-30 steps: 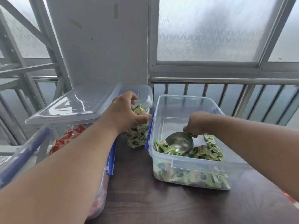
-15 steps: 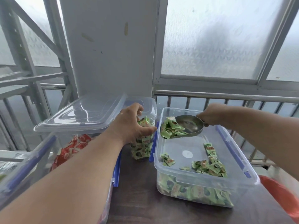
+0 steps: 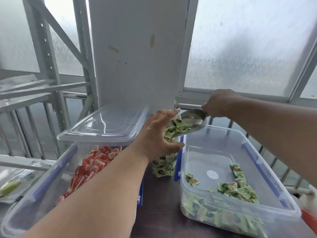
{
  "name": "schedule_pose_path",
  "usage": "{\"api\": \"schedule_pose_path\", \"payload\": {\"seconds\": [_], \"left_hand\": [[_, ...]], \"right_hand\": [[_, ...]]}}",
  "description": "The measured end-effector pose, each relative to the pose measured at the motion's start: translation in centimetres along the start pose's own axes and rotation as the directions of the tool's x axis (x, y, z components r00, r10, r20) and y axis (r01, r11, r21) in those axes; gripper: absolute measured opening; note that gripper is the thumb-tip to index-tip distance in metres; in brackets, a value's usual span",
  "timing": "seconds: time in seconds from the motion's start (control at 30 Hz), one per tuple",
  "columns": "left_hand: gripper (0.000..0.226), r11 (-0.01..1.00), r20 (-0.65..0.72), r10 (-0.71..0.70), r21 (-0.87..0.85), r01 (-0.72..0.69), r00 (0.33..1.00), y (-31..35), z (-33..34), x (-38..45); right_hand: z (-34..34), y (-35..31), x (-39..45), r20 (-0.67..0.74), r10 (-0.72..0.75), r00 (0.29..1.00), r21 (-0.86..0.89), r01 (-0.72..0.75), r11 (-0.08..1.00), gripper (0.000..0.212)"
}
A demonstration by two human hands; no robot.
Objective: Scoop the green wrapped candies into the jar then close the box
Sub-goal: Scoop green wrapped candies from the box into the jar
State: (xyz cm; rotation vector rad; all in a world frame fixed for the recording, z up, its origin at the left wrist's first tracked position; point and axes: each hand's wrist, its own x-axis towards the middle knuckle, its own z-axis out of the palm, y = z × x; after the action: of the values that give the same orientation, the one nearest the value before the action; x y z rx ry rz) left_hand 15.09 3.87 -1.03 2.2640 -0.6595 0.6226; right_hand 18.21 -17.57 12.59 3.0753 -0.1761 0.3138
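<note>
A clear jar partly filled with green wrapped candies stands on the dark table between two plastic boxes. My left hand curls around the jar's mouth, thumb in front, fingers spread. My right hand grips the handle of a metal scoop, which tilts down toward the jar with green candies sliding out of it. The clear box on the right has blue clips and holds loose green candies along its near side.
A second clear box at the left holds red wrapped candies. A clear lid rests across its far end. A white pillar, frosted windows and metal railings stand behind. An orange object shows at the right edge.
My right hand lifted the scoop full of green candies out of the right box and swung it left over the jar, where it now tips. My left hand stayed at the jar's mouth.
</note>
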Motion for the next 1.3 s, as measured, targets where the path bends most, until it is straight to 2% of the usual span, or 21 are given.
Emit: {"api": "schedule_pose_path", "payload": {"seconds": [0.17, 0.33, 0.43, 0.63, 0.8, 0.9, 1.07, 1.13, 1.2, 1.3], "left_hand": [[0.054, 1.0, 0.009, 0.024, -0.005, -0.023, 1.0, -0.3, 0.4, 0.3], [0.037, 0.998, 0.028, -0.053, -0.035, 0.054, 0.998, 0.2, 0.0, 0.1], [0.04, 0.989, 0.065, -0.124, -0.077, 0.129, 0.99, 0.7, -0.4, -0.1], [0.047, 0.959, 0.081, -0.229, -0.153, 0.239, 0.97, 1.1, -0.6, -0.1], [0.055, 0.961, 0.115, -0.271, -0.032, 0.276, 0.956, 1.2, -0.6, 0.2], [0.053, 0.95, 0.116, -0.306, -0.03, 0.311, 0.945, 1.4, -0.6, 0.4], [0.055, 0.968, 0.06, -0.251, -0.015, 0.252, 0.966, 1.5, -0.6, 0.2], [0.056, 0.983, 0.04, -0.176, -0.038, 0.178, 0.983, 1.4, -0.6, 0.3], [0.053, 0.988, 0.083, -0.108, -0.098, 0.116, 0.991, 1.3, -0.4, 0.4], [0.049, 0.989, 0.155, -0.081, -0.11, 0.099, 0.985, 1.1, -0.3, 0.6]], "right_hand": [[-0.3, -0.7, -0.2, -0.045, -0.027, 0.999, -0.021, 0.026, 0.999, 0.018], [-1.1, 1.3, -0.7, -0.095, 0.005, 0.995, -0.041, -0.009, 0.999, 0.017], [-1.6, 2.7, -0.6, -0.143, 0.075, 0.987, 0.066, -0.066, 0.996, 0.016], [-1.7, 3.9, -0.3, -0.155, 0.109, 0.982, 0.103, -0.093, 0.99, 0.019], [-1.6, 3.4, -0.2, -0.178, 0.087, 0.98, 0.119, -0.066, 0.991, 0.017], [-1.5, 2.6, -0.3, -0.207, 0.064, 0.976, 0.087, -0.047, 0.995, 0.016], [-1.6, 1.6, -0.2, -0.222, 0.046, 0.974, 0.053, -0.035, 0.998, 0.014], [-1.6, 1.4, -0.1, -0.23, 0.036, 0.973, 0.045, -0.026, 0.999, 0.013], [-1.7, 1.1, 0.1, -0.244, 0.028, 0.969, 0.029, -0.022, 0.999, 0.012], [-2.0, 0.6, 0.3, -0.266, 0.022, 0.964, -0.005, -0.024, 1.0, 0.011]]}}
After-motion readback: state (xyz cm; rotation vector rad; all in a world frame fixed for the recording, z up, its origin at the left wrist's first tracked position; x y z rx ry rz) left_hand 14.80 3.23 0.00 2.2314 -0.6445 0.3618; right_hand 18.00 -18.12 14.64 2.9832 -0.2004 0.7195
